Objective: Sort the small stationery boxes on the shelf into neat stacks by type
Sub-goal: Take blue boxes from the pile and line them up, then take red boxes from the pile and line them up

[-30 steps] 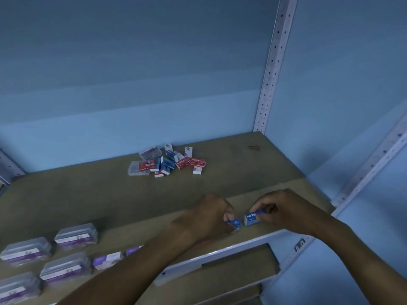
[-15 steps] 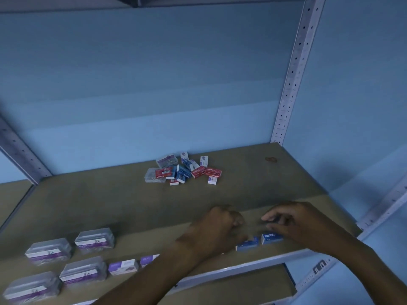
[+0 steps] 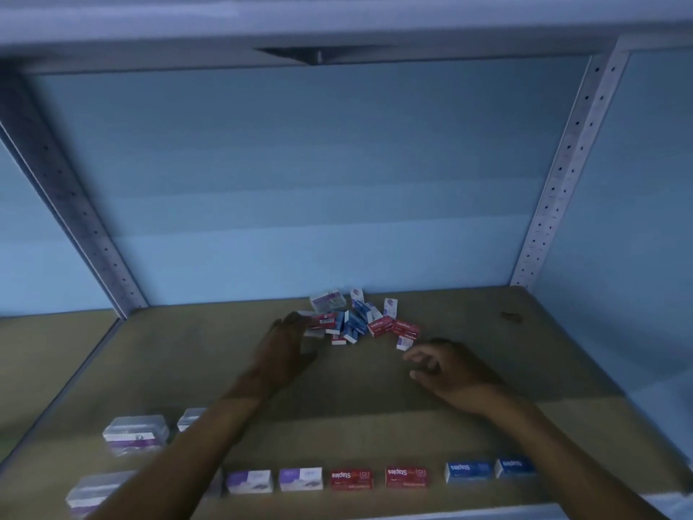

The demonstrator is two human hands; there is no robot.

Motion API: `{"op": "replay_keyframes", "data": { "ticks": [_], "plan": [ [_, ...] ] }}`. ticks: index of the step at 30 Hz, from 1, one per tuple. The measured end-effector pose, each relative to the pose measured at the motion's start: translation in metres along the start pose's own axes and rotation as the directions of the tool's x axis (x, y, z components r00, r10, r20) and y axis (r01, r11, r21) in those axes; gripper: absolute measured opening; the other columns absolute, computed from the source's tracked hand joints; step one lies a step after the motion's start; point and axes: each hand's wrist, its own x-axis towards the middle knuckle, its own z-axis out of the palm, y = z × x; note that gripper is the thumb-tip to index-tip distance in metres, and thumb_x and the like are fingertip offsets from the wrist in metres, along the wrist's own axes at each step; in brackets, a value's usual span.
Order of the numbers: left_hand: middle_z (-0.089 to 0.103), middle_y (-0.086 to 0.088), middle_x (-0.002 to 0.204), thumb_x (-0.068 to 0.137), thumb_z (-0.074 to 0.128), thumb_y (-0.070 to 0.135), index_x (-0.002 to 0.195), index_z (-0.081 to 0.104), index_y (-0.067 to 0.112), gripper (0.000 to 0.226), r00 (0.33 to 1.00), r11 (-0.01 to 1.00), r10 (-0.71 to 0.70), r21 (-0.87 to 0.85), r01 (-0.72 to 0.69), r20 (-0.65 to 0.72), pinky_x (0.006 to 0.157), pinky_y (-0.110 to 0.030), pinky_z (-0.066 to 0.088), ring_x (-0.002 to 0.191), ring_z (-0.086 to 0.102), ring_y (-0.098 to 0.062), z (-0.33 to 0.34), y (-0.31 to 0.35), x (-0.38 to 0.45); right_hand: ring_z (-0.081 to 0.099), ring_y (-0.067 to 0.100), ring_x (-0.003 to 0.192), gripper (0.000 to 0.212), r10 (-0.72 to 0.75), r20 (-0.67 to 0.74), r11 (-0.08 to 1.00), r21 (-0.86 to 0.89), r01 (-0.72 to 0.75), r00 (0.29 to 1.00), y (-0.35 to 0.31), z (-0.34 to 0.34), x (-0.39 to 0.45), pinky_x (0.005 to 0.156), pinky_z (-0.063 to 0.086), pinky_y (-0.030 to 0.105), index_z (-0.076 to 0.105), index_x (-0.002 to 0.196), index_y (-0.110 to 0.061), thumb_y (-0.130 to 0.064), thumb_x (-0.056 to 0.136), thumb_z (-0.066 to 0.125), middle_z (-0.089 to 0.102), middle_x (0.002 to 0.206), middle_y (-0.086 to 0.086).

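Readable print: "Staples" in white, upside down to the camera, on two red boxes (image 3: 378, 478) and two blue boxes (image 3: 468, 471) in the near row. The rightmost blue box is partly hidden by the right forearm. Left of the red pair, two white-and-purple boxes (image 3: 275, 480); their print is too small to read.

Near left: clear plastic boxes (image 3: 135, 434) with purple-and-white label bands, text illegible.

Unsorted pile (image 3: 360, 320) at far centre of the wooden shelf (image 3: 525, 369): red, blue and white-purple cartons lying tumbled at mixed angles, plus one clear box. "Staples" is legible on two red ones at the pile's right.

Left hand (image 3: 285, 347): fingers extended, tips reaching the pile's left edge; contact cannot be told for certain, nothing grasped. Right hand (image 3: 446, 365): loosely curled, empty, just right of and nearer than the pile.
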Motion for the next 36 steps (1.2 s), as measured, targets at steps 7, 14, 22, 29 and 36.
{"op": "replay_keyframes", "data": {
  "ticks": [7, 14, 22, 29, 36],
  "plan": [
    [0.051, -0.002, 0.144, 0.096, 0.055, 0.030, 0.141, 0.049, 0.023, 0.047, 1.000, 0.998, 0.000, 0.065, 0.000, -0.002, 0.106, -0.034, 0.040, 0.126, 0.050, -0.026, 0.014, -0.004, 0.026, 0.059, 0.030, 0.110, 0.037, -0.002, -0.235, 0.989, -0.144, -0.033, 0.972, 0.003, 0.008, 0.043, 0.093, 0.049, 0.040, 0.064, 0.128, -0.022, -0.024, 0.092, 0.065, 0.064, 0.117, 0.009],
    [0.057, 0.003, 0.135, 0.095, 0.053, 0.034, 0.135, 0.052, 0.032, 0.041, 0.997, 0.978, -0.046, 0.201, 0.059, -0.066, 0.096, -0.038, 0.044, 0.120, 0.051, -0.024, 0.025, 0.004, 0.030, 0.061, 0.011, 0.080, 0.012, -0.003, -0.329, 0.999, -0.049, -0.013, 0.944, 0.001, 0.018, 0.045, 0.070, 0.052, 0.036, 0.071, 0.090, -0.026, -0.032, 0.082, 0.079, 0.065, 0.085, -0.010],
    [0.072, -0.006, 0.107, 0.098, 0.052, 0.032, 0.117, 0.068, 0.027, 0.026, 0.987, 1.000, -0.002, -0.006, 0.001, -0.161, 0.079, -0.034, 0.048, 0.095, 0.063, -0.028, 0.011, 0.008, 0.006, 0.064, 0.004, 0.070, 0.025, 0.032, -0.225, 0.998, 0.068, -0.018, 0.974, -0.005, 0.006, 0.015, 0.064, 0.047, 0.018, 0.078, 0.084, -0.020, 0.001, 0.073, 0.073, 0.071, 0.077, -0.007],
    [0.072, -0.002, 0.111, 0.094, 0.057, 0.023, 0.112, 0.072, 0.026, 0.024, 0.997, 0.989, 0.074, -0.128, -0.075, -0.008, 0.093, -0.029, 0.040, 0.101, 0.063, -0.023, -0.001, 0.021, -0.030, 0.065, -0.002, 0.084, 0.025, 0.079, -0.085, 0.981, 0.182, -0.062, 0.993, -0.013, -0.002, -0.025, 0.071, 0.046, 0.009, 0.075, 0.091, -0.026, -0.004, 0.080, 0.076, 0.072, 0.093, -0.011],
    [0.064, 0.003, 0.122, 0.100, 0.043, 0.032, 0.119, 0.068, 0.028, 0.032, 0.967, 0.974, 0.211, -0.115, -0.196, 0.142, 0.087, -0.009, 0.030, 0.102, 0.051, -0.013, 0.001, 0.040, -0.065, 0.063, -0.009, 0.079, 0.024, 0.039, -0.046, 0.978, 0.207, -0.029, 0.998, -0.022, 0.007, -0.044, 0.068, 0.046, 0.006, 0.075, 0.090, -0.025, -0.004, 0.080, 0.079, 0.073, 0.085, -0.014]
  ]
}}
